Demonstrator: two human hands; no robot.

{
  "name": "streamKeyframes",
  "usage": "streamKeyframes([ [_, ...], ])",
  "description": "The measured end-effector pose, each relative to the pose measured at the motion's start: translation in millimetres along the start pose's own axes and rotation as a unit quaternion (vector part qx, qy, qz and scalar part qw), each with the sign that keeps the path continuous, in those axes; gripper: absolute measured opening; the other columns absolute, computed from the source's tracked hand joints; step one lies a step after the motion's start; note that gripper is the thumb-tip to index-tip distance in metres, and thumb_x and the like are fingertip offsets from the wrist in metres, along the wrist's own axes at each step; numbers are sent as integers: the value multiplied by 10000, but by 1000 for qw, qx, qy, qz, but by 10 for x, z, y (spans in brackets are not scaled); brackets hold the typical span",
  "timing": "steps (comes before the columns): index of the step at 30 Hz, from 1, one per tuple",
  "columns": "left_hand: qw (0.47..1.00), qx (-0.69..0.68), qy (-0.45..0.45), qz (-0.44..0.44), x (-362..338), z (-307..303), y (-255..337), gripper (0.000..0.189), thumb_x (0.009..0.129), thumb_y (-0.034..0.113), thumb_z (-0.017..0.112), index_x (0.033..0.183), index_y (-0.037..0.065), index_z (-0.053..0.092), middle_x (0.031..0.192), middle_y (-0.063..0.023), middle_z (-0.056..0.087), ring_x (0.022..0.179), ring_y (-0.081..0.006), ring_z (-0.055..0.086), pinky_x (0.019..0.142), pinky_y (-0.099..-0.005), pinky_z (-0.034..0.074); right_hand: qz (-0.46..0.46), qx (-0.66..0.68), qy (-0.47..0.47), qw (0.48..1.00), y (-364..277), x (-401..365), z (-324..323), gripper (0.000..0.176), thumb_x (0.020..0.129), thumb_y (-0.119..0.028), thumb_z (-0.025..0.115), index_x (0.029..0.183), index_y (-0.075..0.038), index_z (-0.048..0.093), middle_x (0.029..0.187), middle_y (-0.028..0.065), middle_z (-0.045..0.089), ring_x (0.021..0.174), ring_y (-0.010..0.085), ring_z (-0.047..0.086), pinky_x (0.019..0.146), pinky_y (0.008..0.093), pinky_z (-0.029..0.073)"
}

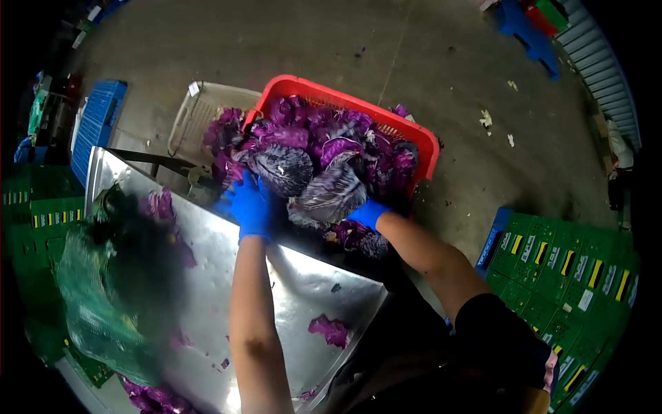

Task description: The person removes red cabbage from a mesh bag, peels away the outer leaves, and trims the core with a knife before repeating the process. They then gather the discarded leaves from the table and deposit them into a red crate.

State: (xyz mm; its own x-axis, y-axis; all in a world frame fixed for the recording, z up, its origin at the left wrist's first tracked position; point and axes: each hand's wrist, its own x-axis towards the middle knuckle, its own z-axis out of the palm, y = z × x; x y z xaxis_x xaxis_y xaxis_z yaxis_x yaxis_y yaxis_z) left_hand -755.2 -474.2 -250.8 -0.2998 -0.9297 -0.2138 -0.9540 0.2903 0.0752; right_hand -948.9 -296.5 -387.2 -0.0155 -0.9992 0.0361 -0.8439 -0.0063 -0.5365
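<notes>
My left hand [249, 207], in a blue glove, is over the near left side of the pile of red cabbage leaves [331, 152]; its fingers are spread. Close to its fingertips lies a large dark leaf [281, 169]. My right hand [367, 213], also gloved in blue, touches the lower right edge of a big veined leaf [336, 190]. Its fingers are mostly hidden among the leaves, so their grip does not show. The leaves heap up in a red plastic crate [345, 99], and some hang over its left side.
A metal table [303, 290] with leaf scraps [329, 331] stands before me. On its left is a green mesh bag [103, 303], partly blurred. Behind the red crate sits a beige crate [207, 117]. Green crates [565, 269] are stacked at right; a blue pallet [103, 124] is at left.
</notes>
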Motion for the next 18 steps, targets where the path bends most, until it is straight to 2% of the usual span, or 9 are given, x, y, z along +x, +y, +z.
streamKeyframes([
  [1, 961, -268, 47, 51, 260, 626, -216, 623, 908, 489, 478, 1397, 106, 433, 1369, -272, 431, 1228, -521, 408, 987, -676, 286, -14, -18, -87, 996, 122, 130, -145, 532, 888, -443, 537, 1259, -64, 564, 1300, 124, 566, 1198, 335, 500, 1067, 425, 330],
  [2, 971, -231, 43, -40, 219, 612, 54, 673, 904, 500, 491, 1430, 95, 377, 1433, -271, 358, 1291, -496, 354, 1003, -685, 269, 15, -6, -113, 993, 297, 263, -187, 524, 886, -438, 540, 1251, -63, 568, 1291, 129, 569, 1191, 337, 503, 1058, 427, 336],
  [8, 998, -7, 67, 10, 545, 1238, 813, 771, 919, 593, 406, 1478, 80, 270, 1548, -261, 112, 1417, -460, 120, 1071, -688, 80, 289, 165, 20, 943, 1361, 1229, 13, 479, 876, -407, 558, 1203, -58, 587, 1234, 157, 584, 1149, 354, 526, 1004, 437, 369],
  [12, 984, -154, 78, -51, 781, 2044, 919, 741, 919, 226, 480, 1529, 105, 77, 1589, -147, 51, 1445, -335, 124, 1165, -516, 45, 360, 244, 68, 898, 1914, 1320, 850, 449, 870, -386, 569, 1171, -55, 600, 1195, 177, 594, 1120, 365, 542, 968, 444, 392],
  [13, 786, -572, 96, -213, 958, 2331, 870, 805, 878, 78, 501, 1524, 76, 19, 1591, -113, 54, 1447, -257, 132, 1181, -423, 100, 363, 261, 72, 891, 2005, 1267, 1070, 441, 868, -381, 572, 1163, -54, 603, 1186, 182, 597, 1113, 368, 545, 959, 446, 398],
  [14, 915, -347, 121, -165, 907, 2598, 780, 760, 881, 62, 483, 1517, 47, 67, 1576, -144, 124, 1439, -246, 172, 1161, -400, 201, 360, 293, 88, 881, 2039, 1137, 1399, 434, 867, -376, 575, 1155, -53, 607, 1176, 186, 600, 1106, 371, 549, 950, 448, 403],
  [15, 879, -376, 10, -293, 902, 2668, 691, 712, 883, 81, 482, 1502, 33, 134, 1555, -156, 186, 1430, -243, 195, 1152, -390, 235, 372, 312, 93, 869, 1993, 1020, 1612, 426, 865, -371, 578, 1147, -52, 610, 1167, 191, 602, 1099, 374, 553, 941, 449, 409],
  [17, 947, -35, -228, -224, 1119, 1943, 1056, 548, 893, 168, 493, 1396, -14, 374, 1441, -200, 395, 1310, -287, 401, 1070, -399, 371, 382, 313, 100, 864, 1852, 975, 1674, 412, 862, -360, 584, 1130, -51, 616, 1147, 201, 607, 1084, 379, 561, 923, 453, 420],
  [18, 992, 48, 118, 21, 807, 3013, 460, 654, 827, 221, 625, 1355, -68, 371, 1318, -267, 478, 1126, -349, 541, 953, -419, 433, 380, 305, 110, 866, 1784, 1014, 1554, 404, 860, -355, 587, 1122, -50, 620, 1138, 206, 610, 1077, 382, 565, 914, 455, 426],
])
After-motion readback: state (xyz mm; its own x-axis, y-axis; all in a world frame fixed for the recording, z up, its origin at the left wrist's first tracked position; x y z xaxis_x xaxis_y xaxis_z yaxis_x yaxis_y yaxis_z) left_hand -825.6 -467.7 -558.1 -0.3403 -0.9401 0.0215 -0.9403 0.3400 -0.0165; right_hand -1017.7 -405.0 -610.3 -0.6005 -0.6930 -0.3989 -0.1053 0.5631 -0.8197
